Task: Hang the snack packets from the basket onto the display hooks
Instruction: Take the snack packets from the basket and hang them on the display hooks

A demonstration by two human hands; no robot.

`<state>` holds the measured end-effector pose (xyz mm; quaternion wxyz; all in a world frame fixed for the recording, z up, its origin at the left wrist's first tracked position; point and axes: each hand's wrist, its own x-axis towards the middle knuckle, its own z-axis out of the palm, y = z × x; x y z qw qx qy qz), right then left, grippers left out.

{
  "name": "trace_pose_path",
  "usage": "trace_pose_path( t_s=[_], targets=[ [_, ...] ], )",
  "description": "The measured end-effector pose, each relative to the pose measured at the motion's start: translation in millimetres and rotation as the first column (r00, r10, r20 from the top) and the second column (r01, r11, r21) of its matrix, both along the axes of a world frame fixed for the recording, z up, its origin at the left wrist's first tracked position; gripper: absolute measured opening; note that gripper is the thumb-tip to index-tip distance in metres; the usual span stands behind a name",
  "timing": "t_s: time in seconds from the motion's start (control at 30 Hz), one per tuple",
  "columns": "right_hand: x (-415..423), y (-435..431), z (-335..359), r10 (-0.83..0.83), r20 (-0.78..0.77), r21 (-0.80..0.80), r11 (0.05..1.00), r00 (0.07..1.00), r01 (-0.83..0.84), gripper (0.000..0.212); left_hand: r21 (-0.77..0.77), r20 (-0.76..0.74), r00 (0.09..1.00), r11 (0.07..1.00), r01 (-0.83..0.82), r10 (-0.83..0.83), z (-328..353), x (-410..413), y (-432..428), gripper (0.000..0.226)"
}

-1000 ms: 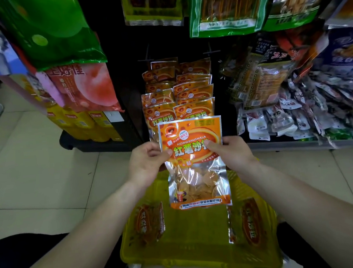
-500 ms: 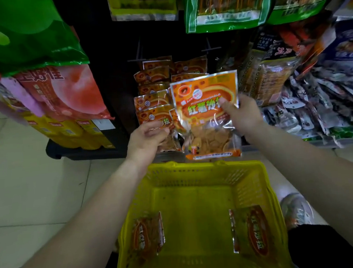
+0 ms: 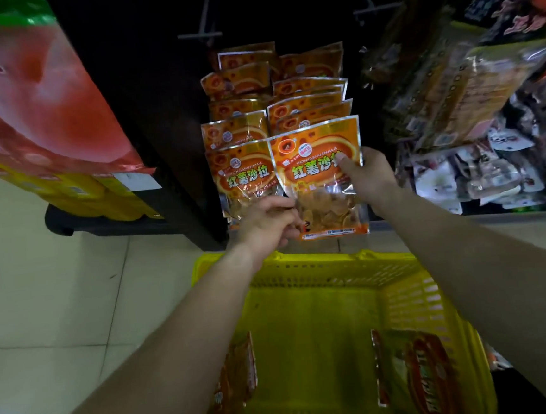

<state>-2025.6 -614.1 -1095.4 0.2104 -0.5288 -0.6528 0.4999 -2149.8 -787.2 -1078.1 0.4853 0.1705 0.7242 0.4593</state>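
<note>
An orange snack packet [image 3: 319,169] with a clear lower half is held upright at the front of the right column of matching hanging packets [image 3: 309,104]. My right hand [image 3: 366,174] pinches its right edge. My left hand [image 3: 268,222] grips its lower left side, in front of the left column's front packet [image 3: 242,176]. The hooks behind the packets are hidden. Below, a yellow basket [image 3: 399,271] holds two more packets: one on the left [image 3: 237,385], partly behind my forearm, and one on the right [image 3: 415,379].
Two bare metal hooks [image 3: 203,34] [image 3: 376,8] stick out above the orange columns. Large red and green bags [image 3: 35,105] hang at the left. Dark and white snack packets [image 3: 479,162] crowd the right side. Pale floor tiles [image 3: 58,291] lie left of the basket.
The packet went from above the basket up and forward to the front of the right hanging column. My left hand let go, then took hold again low on its left side.
</note>
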Motion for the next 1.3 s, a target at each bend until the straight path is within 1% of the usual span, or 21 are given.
trace_pose_path(
  t_s=[0.07,0.17,0.3,0.4,0.5,0.6,0.63,0.7,0.77,0.8,0.83,0.9,0.93,1.03,1.1,1.17,1.23,1.3],
  targets=[
    [-4,5,-16,-0.018,-0.017,-0.011,1.000,1.000,0.018,0.023,-0.015,0.013,0.999,0.999,0.037,-0.037,-12,4,12,0.024],
    [-4,9,-30,-0.037,-0.067,-0.027,0.999,0.997,0.036,0.018,-0.019,0.064,0.997,0.999,0.039,-0.037,-28,8,30,0.039],
    [-3,16,-39,-0.045,-0.157,-0.054,0.998,0.987,0.037,0.036,-0.030,0.003,1.000,0.999,0.016,-0.016,-43,10,48,0.043],
    [-5,19,-41,-0.046,-0.164,-0.053,0.998,0.985,0.038,0.034,-0.020,0.000,1.000,1.000,0.009,-0.009,-50,10,53,0.043],
    [-4,19,-44,-0.029,-0.123,-0.048,0.999,0.992,0.023,0.039,-0.008,-0.023,1.000,1.000,0.002,-0.003,-54,11,54,0.043],
    [0,16,-42,-0.017,0.014,0.002,1.000,1.000,0.016,0.045,0.021,-0.022,1.000,1.000,-0.006,0.006,-53,14,53,0.040],
    [2,14,-41,-0.027,0.054,-0.010,1.000,0.998,0.028,0.048,0.028,-0.020,1.000,1.000,-0.011,0.012,-53,14,53,0.039],
    [9,8,-39,-0.050,0.102,-0.039,0.998,0.993,0.055,0.064,0.030,-0.015,1.000,0.999,-0.018,0.018,-51,15,53,0.038],
    [18,-1,-38,-0.093,0.166,0.033,0.996,0.982,0.088,0.081,0.030,-0.016,1.000,0.999,-0.020,0.020,-51,15,52,0.040],
    [23,-6,-39,-0.117,0.198,0.096,0.990,0.973,0.099,0.079,0.030,-0.020,1.000,0.999,-0.017,0.018,-51,15,51,0.042],
    [28,-12,-40,-0.128,0.223,0.160,0.983,0.966,0.094,0.072,0.030,-0.027,1.000,0.999,-0.011,0.012,-52,15,51,0.043],
    [33,-22,-42,-0.101,0.266,0.246,0.969,0.959,0.034,0.059,0.029,-0.040,0.999,1.000,0.003,-0.001,-53,15,49,0.044],
    [34,-26,-42,-0.071,0.291,0.262,0.965,0.954,-0.008,0.058,0.028,-0.046,0.999,1.000,0.008,-0.007,-54,14,48,0.045],
    [31,-31,-44,0.003,0.377,0.228,0.969,0.926,-0.096,0.072,0.016,-0.085,0.996,1.000,0.023,-0.021,-57,11,46,0.045],
    [26,-33,-47,0.035,0.417,0.201,0.971,0.908,-0.129,0.074,0.006,-0.132,0.991,0.999,0.034,-0.033,-61,9,45,0.043],
    [22,-34,-51,0.042,0.395,0.196,0.972,0.918,-0.128,0.068,0.006,-0.156,0.987,0.999,0.036,-0.034,-64,8,45,0.042],
    [19,-33,-53,0.028,0.341,0.181,0.979,0.940,-0.095,0.063,0.012,-0.175,0.984,0.999,0.038,-0.036,-64,7,48,0.042],
    [18,-29,-53,0.020,0.301,0.164,0.984,0.953,-0.072,0.061,0.021,-0.194,0.980,0.999,0.046,-0.041,-65,8,51,0.042]
  ],
)
